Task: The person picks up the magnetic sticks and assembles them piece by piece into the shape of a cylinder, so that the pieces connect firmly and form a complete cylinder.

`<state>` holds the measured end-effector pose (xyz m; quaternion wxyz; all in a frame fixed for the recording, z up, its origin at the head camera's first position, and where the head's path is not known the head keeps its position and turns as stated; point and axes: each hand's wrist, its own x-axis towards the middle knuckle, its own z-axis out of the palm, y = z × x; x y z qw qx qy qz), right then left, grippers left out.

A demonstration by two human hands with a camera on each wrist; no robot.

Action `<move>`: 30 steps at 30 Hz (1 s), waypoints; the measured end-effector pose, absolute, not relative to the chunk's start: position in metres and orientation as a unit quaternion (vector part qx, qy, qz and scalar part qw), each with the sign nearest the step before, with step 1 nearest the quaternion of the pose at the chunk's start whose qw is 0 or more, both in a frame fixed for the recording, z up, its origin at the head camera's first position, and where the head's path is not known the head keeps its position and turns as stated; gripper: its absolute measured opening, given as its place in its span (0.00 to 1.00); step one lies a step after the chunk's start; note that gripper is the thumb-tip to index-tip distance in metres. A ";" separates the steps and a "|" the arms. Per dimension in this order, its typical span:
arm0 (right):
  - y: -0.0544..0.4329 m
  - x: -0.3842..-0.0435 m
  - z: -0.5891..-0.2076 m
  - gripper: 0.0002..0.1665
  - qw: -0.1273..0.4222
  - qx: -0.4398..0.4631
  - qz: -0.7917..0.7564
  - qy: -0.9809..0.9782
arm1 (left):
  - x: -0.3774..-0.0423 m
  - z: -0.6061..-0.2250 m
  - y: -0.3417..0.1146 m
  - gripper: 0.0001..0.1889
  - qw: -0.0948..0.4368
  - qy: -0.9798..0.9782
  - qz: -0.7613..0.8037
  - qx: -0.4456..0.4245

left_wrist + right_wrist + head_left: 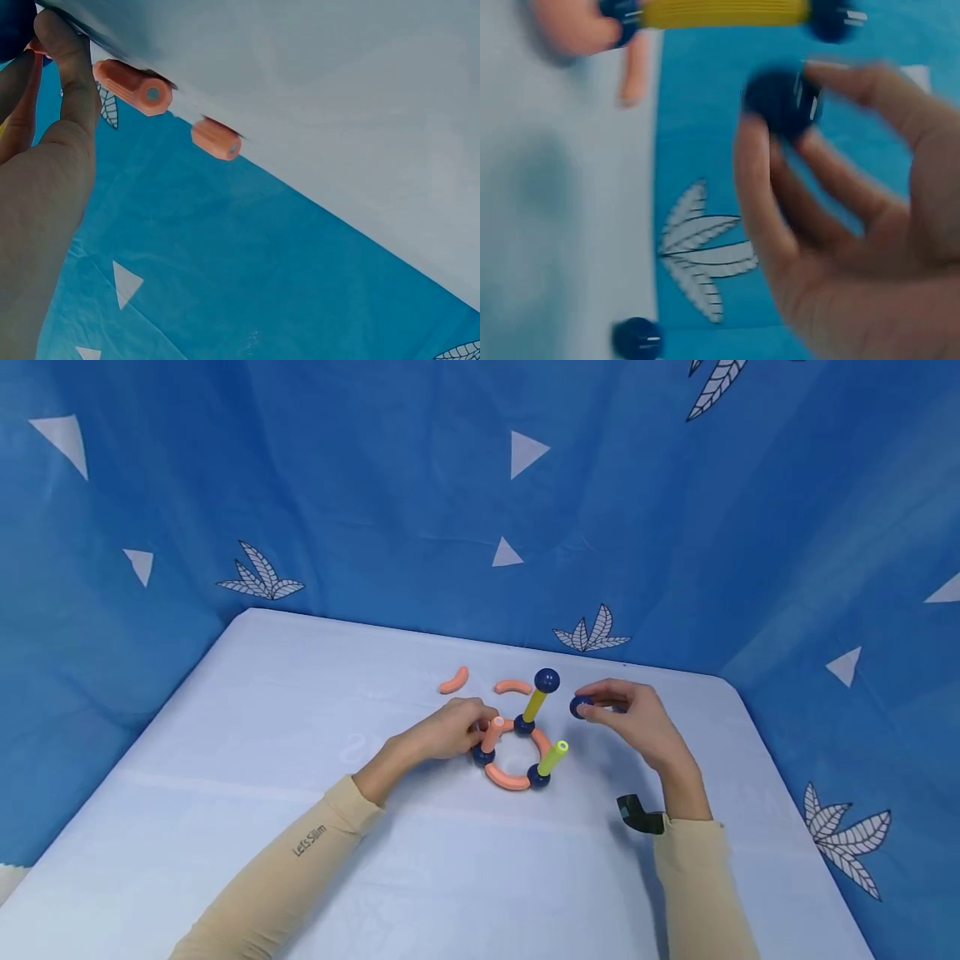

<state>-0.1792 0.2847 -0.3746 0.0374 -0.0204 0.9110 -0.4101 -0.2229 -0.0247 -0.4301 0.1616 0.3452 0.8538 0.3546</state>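
A ring of curved orange pieces (507, 777) joined by navy balls (538, 776) lies on the table. From it rise a short orange stick (492, 735), a yellow-green stick (553, 758) with a bare top, and a yellow stick (535, 705) topped by a navy ball (547, 680). My left hand (455, 728) pinches the orange stick at the ring's left, just above its navy ball (483, 755); its fingertips are partly hidden. Right of the yellow stick, my right hand (639, 717) holds a loose navy ball (781, 103) between thumb and fingertips, above the table.
Two loose curved orange pieces, one (454, 681) at left and one (513, 687) at right, lie behind the ring. Another navy ball (637, 339) shows at lower left in the right wrist view. A blue patterned curtain (420, 510) hangs behind the white table (420, 877).
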 end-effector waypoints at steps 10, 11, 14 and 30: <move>0.285 -0.156 -0.344 0.18 0.140 -0.202 -0.504 0.828 | -0.222 -0.430 -0.023 0.14 0.164 0.854 0.356 0.342; 0.283 -0.157 -0.344 0.18 0.148 -0.212 -0.502 0.825 | -0.222 -0.430 -0.023 0.15 0.164 0.853 0.357 0.342; 0.279 -0.158 -0.346 0.19 0.162 -0.224 -0.494 0.824 | -0.222 -0.431 -0.024 0.14 0.165 0.855 0.357 0.339; 0.286 -0.173 -0.364 0.19 0.081 -0.122 -0.501 0.853 | -0.226 -0.429 -0.030 0.11 0.056 0.871 0.370 0.317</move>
